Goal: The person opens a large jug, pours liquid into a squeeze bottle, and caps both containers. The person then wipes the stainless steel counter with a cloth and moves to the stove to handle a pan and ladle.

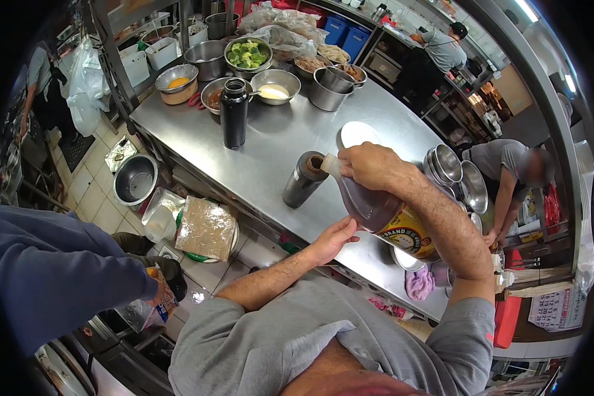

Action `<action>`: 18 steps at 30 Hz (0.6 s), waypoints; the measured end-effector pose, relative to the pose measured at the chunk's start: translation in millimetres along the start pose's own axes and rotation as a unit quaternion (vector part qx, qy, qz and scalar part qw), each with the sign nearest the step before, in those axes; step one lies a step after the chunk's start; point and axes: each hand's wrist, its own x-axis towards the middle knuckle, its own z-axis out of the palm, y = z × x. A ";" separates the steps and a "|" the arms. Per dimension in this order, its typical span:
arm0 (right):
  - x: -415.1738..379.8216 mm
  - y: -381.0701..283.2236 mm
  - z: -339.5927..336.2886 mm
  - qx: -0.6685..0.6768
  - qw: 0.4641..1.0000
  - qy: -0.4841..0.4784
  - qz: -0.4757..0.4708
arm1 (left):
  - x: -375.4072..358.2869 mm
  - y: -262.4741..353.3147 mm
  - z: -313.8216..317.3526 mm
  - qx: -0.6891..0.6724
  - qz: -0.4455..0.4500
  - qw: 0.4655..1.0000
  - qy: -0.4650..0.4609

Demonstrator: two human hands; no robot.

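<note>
A large plastic jug (376, 210) of dark liquid, with a yellow label, is tilted on its side over the steel table. Its pale mouth is right at the opening of a grey metal bottle (299, 186). My right hand (371, 166) is closed around the jug's upper part near the neck. Below the jug, my left hand (334, 241) is open, palm up, with its fingertips at the jug's side. Farther back on the table stands a black bottle (233, 122). A white round plate or lid (359, 134) lies beyond my right hand.
Bowls of broccoli (247, 55) and a pale yellow liquid (274, 92) crowd the table's far end. Steel bowls (446, 165) and a purple cloth (420, 282) lie to the right. Someone in a blue sleeve (66, 277) is close on my left; other people work behind.
</note>
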 end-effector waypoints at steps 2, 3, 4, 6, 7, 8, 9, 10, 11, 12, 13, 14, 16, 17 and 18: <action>-1.1 3.6 4.3 0.017 1.000 0.011 -0.002 | -3.2 0.9 -5.8 0.017 -0.005 1.000 0.014; -1.5 6.2 7.2 0.041 0.999 0.020 -0.003 | -4.9 2.6 -9.6 0.039 -0.008 0.999 0.025; -2.3 8.5 10.2 0.066 0.997 0.028 -0.003 | -7.2 4.6 -13.1 0.061 -0.013 0.997 0.037; -6.2 11.8 17.2 0.099 0.994 0.044 0.006 | -13.4 12.3 -16.8 0.091 -0.017 0.994 0.050; -8.6 13.8 20.8 0.130 0.990 0.059 0.013 | -16.3 17.2 -17.5 0.119 -0.020 0.991 0.064; -11.0 17.2 24.4 0.133 0.989 0.060 0.014 | -18.1 21.3 -18.7 0.121 -0.023 0.990 0.064; -14.2 21.8 28.3 0.171 0.981 0.090 0.018 | -19.4 24.9 -19.9 0.130 -0.018 0.988 0.081; -18.5 27.0 32.2 0.209 0.970 0.118 0.023 | -20.8 26.8 -20.9 0.139 -0.015 0.985 0.097; -22.8 34.1 35.1 0.216 0.969 0.118 0.027 | -21.9 25.7 -23.2 0.151 0.009 0.981 0.119; -27.5 40.2 35.3 0.265 0.949 0.170 0.011 | -23.3 29.8 -21.6 0.153 0.000 0.981 0.117; -31.7 43.5 35.4 0.313 0.923 0.223 -0.003 | -24.3 36.5 -18.4 0.161 0.030 0.979 0.120; -39.4 48.0 31.3 0.351 0.908 0.230 0.007 | -24.8 41.7 -17.5 0.170 0.059 0.976 0.122; -44.9 58.6 36.5 0.375 0.874 0.309 0.007 | -30.4 50.9 -18.9 0.237 0.077 0.959 0.134; -42.5 63.8 43.4 0.381 0.870 0.313 0.016 | -34.3 56.7 -17.8 0.318 0.116 0.923 0.184; -36.1 68.6 55.0 0.404 0.838 0.366 0.024 | -37.2 64.2 -14.4 0.395 0.156 0.876 0.228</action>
